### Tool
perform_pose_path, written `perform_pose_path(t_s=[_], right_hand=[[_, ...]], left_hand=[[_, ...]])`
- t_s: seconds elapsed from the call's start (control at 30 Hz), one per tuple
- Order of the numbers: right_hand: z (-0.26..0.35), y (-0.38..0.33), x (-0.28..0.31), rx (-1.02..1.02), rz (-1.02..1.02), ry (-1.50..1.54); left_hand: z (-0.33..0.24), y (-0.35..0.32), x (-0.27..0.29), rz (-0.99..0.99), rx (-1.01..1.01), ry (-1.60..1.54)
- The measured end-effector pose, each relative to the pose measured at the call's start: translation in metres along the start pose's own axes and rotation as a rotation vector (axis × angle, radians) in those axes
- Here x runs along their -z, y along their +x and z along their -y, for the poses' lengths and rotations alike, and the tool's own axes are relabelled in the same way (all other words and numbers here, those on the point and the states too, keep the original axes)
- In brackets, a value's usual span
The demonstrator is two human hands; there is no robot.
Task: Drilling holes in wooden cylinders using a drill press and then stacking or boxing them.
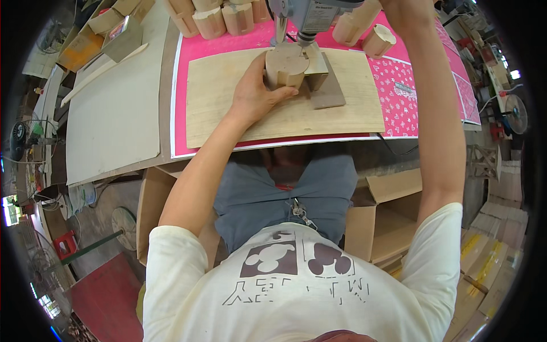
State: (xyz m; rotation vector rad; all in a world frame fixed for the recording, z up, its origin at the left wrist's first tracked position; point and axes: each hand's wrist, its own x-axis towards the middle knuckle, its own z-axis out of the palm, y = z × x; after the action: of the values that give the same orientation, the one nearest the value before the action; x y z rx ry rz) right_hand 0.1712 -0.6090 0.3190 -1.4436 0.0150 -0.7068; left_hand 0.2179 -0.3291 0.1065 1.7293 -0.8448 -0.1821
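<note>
A light wooden block (286,67), rounded with shallow notches, stands on a flat wooden board (336,122). My left hand (254,94) grips it from the left, thumb across its near side and fingers round its far left. On its right, the block sits against an angled bracket (317,73) fixed on a small brown plate (329,98). Just above stands the grey drill press (322,16), its chuck (307,37) over the block's right far edge. My right hand (405,20) is raised beside the machine at the top edge; its fingers are out of sight.
Several similar wooden blocks (238,18) stand behind on the pink patterned table cover (393,105), and another block (379,41) lies right of the drill. Grey sheet (122,114) covers the table's left. Open cardboard boxes (393,219) stand below at my right.
</note>
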Motion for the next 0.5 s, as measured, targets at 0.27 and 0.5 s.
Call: perform_pose_path(t_s=[0.27, 0.5], right_hand=[[0.011, 0.036, -0.029, -0.112, 0.158, -0.346], [0.014, 0.034, -0.024, -0.067, 0.226, -0.501]], left_hand=[[0.005, 0.000, 0.002, 0.040, 0.026, 0.036], [0.001, 0.001, 0.001, 0.023, 0.018, -0.012]])
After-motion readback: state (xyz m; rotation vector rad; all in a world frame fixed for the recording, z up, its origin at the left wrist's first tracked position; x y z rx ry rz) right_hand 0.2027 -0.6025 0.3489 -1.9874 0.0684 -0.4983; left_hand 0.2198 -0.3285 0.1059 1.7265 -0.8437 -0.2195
